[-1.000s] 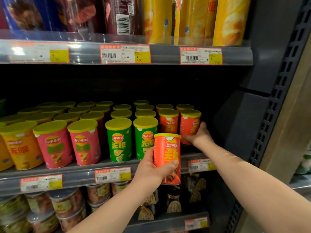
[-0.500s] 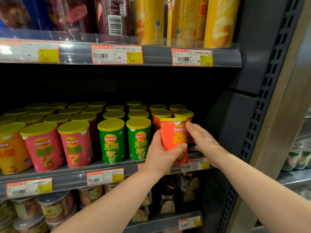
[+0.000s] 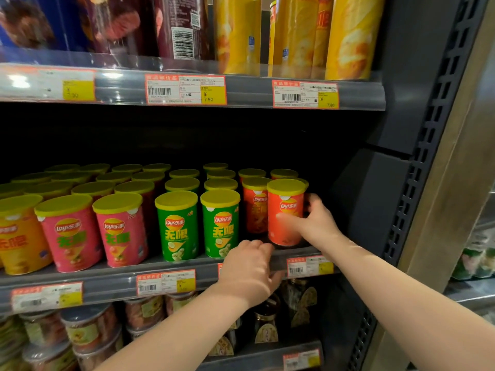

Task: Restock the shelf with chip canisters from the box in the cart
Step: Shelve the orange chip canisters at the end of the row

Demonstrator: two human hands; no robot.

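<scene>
- Showing orange-red under a yellow lid on the front-right canister [image 3: 285, 212]
- Going green with yellow lettering on the middle canisters [image 3: 176, 228]
- Rocking hot pink on the left canisters [image 3: 69, 234], same yellow lids
- Glowing golden yellow on the tall tubes [image 3: 348, 36]
- Mixing white, red and yellow on the price tags [image 3: 186, 89]

Bright overhead light, glare on the price rail [image 3: 112, 77], deep shadow behind, blurred right hand [image 3: 317, 223].

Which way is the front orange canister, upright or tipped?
Upright: orange canister stands on the shelf, lid on top, right hand holding it.
</scene>
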